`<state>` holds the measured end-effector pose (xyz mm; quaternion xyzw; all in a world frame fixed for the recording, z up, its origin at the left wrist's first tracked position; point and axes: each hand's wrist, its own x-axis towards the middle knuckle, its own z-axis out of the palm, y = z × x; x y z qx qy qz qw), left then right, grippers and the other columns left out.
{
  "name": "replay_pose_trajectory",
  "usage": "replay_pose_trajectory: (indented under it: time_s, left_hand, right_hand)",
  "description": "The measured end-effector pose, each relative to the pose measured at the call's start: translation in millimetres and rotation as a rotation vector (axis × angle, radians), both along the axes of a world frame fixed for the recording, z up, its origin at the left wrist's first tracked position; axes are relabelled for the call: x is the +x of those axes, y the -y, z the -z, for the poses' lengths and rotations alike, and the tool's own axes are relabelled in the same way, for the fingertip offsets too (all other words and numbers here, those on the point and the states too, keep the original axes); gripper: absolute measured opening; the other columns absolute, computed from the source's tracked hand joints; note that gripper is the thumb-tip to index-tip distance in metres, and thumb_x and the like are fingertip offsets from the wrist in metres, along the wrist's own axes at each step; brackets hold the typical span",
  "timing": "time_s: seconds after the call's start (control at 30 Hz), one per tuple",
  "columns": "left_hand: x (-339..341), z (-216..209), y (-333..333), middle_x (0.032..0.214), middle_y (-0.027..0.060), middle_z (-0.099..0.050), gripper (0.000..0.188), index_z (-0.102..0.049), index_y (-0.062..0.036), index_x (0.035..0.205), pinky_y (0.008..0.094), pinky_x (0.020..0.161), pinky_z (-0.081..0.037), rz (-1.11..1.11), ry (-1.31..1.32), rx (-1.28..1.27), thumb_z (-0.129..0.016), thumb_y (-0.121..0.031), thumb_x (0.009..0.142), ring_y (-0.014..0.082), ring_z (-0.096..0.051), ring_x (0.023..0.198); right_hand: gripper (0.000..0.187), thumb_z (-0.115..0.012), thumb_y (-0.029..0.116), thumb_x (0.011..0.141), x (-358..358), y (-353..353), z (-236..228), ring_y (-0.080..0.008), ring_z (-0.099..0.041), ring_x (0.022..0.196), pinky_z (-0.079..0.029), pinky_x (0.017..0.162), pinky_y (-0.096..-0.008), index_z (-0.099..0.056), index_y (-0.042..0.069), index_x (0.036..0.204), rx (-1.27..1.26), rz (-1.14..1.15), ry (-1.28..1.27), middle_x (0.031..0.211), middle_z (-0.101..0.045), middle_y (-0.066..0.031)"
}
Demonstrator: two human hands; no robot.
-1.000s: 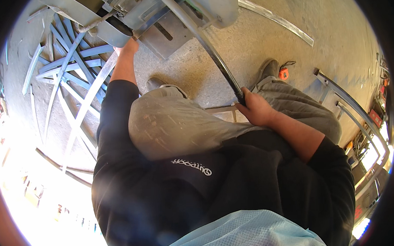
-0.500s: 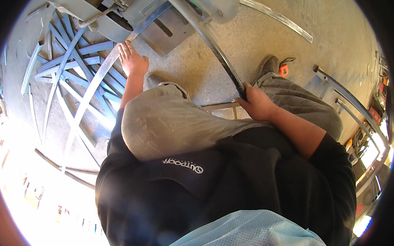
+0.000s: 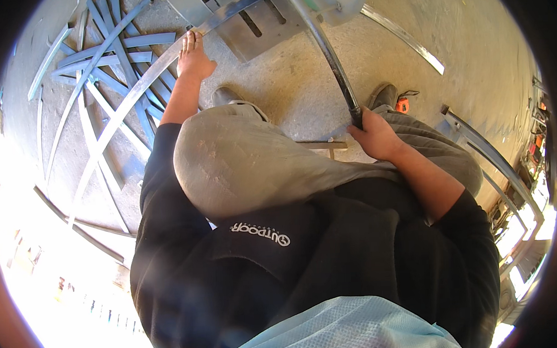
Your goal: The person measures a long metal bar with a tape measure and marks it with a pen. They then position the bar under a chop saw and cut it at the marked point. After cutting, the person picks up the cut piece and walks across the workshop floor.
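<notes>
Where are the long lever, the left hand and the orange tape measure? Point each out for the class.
Long lever (image 3: pixel 328 47): head view, middle of its shaft.
Left hand (image 3: pixel 195 64): head view, back of the hand.
Orange tape measure (image 3: pixel 402 105): head view, its case.

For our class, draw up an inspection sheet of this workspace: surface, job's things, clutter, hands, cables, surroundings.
Surface: scuffed floor
Job's things: long metal strip passing by a slotted grey plate; long lever
Clutter: crossing metal strips at left; apparently a tape measure, orange, by the right shoe
Hands: left hand, fingers laid over the long metal strip; right hand gripping the long lever
Cables: nothing seen
Surroundings: curved bar at right; glare lower left
</notes>
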<state>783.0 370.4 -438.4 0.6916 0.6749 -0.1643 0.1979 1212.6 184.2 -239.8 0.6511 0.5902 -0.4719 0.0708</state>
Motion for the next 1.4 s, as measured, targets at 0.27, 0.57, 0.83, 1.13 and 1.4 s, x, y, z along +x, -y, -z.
replay_pose_trajectory:
  time_s: [0.27, 0.57, 0.83, 1.13, 1.4]
  left_hand:
    - [0.9, -6.0, -12.5, 0.180, 0.0083, -0.006, 0.113, -0.012, -0.0117, 0.171, 0.0455, 0.131, -0.025, 0.010, -0.032, -0.076, -0.082, -0.035, 0.085, 0.0288, -0.015, 0.164]
    - [-0.9, -7.4, -13.0, 0.179, 0.0139, -0.004, 0.121, -0.010, -0.0079, 0.170, 0.0447, 0.130, -0.027, 0.059, -0.049, -0.093, -0.086, -0.038, 0.082, 0.0299, -0.014, 0.164]
    - [-4.4, -3.0, -17.9, 0.180, 0.0118, -0.002, 0.127, -0.007, -0.0082, 0.171, 0.0431, 0.131, -0.025, 0.048, -0.034, -0.129, -0.088, -0.045, 0.080, 0.0300, -0.012, 0.165]
    - [2.3, -11.4, -17.4, 0.179, 0.0121, -0.002, 0.130, -0.005, -0.0056, 0.170, 0.0410, 0.132, -0.022, 0.032, -0.051, -0.153, -0.085, -0.054, 0.080, 0.0278, -0.010, 0.165]
    - [-21.2, 10.7, -21.1, 0.173, 0.0196, -0.027, 0.107, -0.034, -0.0056, 0.165, 0.0426, 0.125, -0.036, -0.059, 0.262, -0.015, -0.083, -0.050, 0.081, 0.0336, -0.029, 0.160]
  right_hand:
    - [0.034, -0.066, 0.025, 0.096, -3.6, -1.5, 10.3, -0.0511, -0.065, 0.105, -0.051, 0.090, -0.0543, -0.058, -0.005, 0.110, -0.025, -0.004, 0.047, 0.101, -0.068, -0.0334]
    - [0.028, -0.064, 0.020, 0.092, -10.8, 5.6, 18.9, -0.0505, -0.066, 0.103, -0.052, 0.091, -0.0553, -0.059, -0.005, 0.105, 0.043, 0.046, 0.108, 0.099, -0.069, -0.0330]
    - [0.026, -0.064, 0.018, 0.089, -14.3, 5.0, 18.5, -0.0475, -0.069, 0.100, -0.054, 0.090, -0.0548, -0.062, -0.002, 0.106, 0.056, 0.073, 0.125, 0.098, -0.071, -0.0286]
    - [0.027, -0.068, 0.018, 0.088, -6.5, 3.3, 28.3, -0.0499, -0.069, 0.097, -0.054, 0.085, -0.0552, -0.061, -0.003, 0.102, 0.013, 0.095, -0.020, 0.095, -0.071, -0.0310]
    - [0.047, -0.077, 0.032, 0.090, -22.4, -1.5, -58.4, -0.0459, -0.071, 0.090, -0.055, 0.079, -0.0501, -0.060, -0.006, 0.110, 0.191, 0.247, -0.081, 0.088, -0.070, -0.0279]
